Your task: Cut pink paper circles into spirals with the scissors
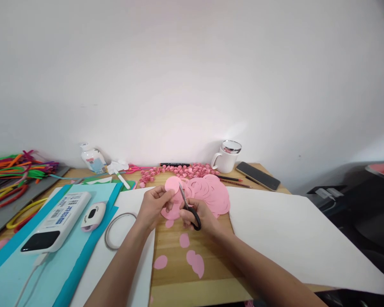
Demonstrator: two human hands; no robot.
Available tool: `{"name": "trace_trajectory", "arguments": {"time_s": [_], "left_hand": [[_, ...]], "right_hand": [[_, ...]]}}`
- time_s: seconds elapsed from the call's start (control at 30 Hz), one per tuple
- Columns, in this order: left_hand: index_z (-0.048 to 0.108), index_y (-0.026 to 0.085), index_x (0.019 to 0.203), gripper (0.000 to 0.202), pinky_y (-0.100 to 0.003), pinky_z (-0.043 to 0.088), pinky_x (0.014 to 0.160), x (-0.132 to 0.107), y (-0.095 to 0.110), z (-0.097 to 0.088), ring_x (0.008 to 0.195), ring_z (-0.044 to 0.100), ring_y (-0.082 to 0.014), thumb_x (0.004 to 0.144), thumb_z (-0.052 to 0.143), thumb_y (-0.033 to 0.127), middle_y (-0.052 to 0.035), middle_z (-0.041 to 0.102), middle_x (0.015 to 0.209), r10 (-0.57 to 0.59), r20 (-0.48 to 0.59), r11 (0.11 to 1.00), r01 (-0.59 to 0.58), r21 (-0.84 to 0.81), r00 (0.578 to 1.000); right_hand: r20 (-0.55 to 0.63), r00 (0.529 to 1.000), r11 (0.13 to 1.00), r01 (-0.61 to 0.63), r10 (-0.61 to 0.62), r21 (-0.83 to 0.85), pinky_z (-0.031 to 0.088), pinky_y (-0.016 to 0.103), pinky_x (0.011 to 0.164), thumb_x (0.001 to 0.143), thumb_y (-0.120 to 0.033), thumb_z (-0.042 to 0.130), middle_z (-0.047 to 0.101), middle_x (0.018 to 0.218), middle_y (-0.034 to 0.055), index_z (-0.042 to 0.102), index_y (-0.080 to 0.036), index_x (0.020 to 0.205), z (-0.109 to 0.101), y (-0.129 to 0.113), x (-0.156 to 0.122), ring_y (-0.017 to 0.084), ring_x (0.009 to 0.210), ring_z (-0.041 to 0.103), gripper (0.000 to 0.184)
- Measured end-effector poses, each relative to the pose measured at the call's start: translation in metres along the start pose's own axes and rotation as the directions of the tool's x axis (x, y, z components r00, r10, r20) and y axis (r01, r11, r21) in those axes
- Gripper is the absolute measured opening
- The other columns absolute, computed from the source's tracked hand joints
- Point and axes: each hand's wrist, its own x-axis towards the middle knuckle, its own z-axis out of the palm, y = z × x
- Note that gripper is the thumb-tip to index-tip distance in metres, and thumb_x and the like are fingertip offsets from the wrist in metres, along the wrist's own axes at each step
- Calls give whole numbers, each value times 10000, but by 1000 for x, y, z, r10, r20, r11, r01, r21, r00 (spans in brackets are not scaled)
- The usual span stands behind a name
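Between the thumb and fingers of my left hand (155, 206) is a round pink paper disc (172, 183), held upright above the table. My right hand (198, 216) grips black-handled scissors (193, 212), whose blades point up and left at the disc's right edge. Whether the blades are touching the paper I cannot tell. Just behind my hands lies a pile of pink paper circles (216, 194), several with curved cuts. Pink paper scraps (196, 263) rest on the wooden table (176, 281) nearer to me.
Small rolled pink paper rosettes (192, 170) lie along the wall. A white mug (228, 157) and a phone (257, 175) stand back right. White sheets (284, 230) flank my arms. A white power bank (57, 221), tape ring (110, 232) and pipe cleaners (16, 168) are left.
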Motion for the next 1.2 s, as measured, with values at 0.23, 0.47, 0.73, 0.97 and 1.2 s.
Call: {"name": "trace_trajectory", "arguments": {"time_s": [0.23,0.47,0.73,0.97,1.2], "left_hand": [[560,144,554,285,-183,302,369,1,0,0,362,418,-54,631,752,340,34,533,435,22,-57,1000,-22,0,998],[547,146,531,284,-178,229,353,-1,-2,-3,336,342,-37,605,757,322,54,480,396,-46,29,994,43,101,999],[549,151,557,276,-179,190,359,-1,-2,-3,334,313,-32,603,754,329,64,459,399,-39,26,994,36,100,999],[560,155,580,277,-177,183,345,0,-1,-2,322,296,-29,603,757,349,74,446,380,-33,7,996,32,82,999],[553,148,564,258,-174,210,349,-1,2,1,344,321,-27,602,760,299,71,452,403,29,-56,999,-27,24,998]], "right_hand": [[6,999,998,-38,39,-47,326,189,385,637,-435,725,523,449,-69,512,-181,701,2,1,-1,82,363,461,337],[26,999,1000,24,-24,-4,383,215,519,602,-391,770,568,579,-43,535,-180,850,-2,3,3,121,566,543,402],[30,999,1000,17,-16,-25,340,207,481,614,-408,763,524,570,-54,548,-180,832,-5,3,3,100,515,484,382],[20,1000,1000,-23,24,-18,309,194,437,629,-384,749,532,530,-53,541,-171,805,-7,6,3,89,464,469,346],[-8,999,998,-51,52,19,287,180,401,598,-366,766,499,447,-75,524,-170,739,-5,5,2,72,381,440,342]]}}
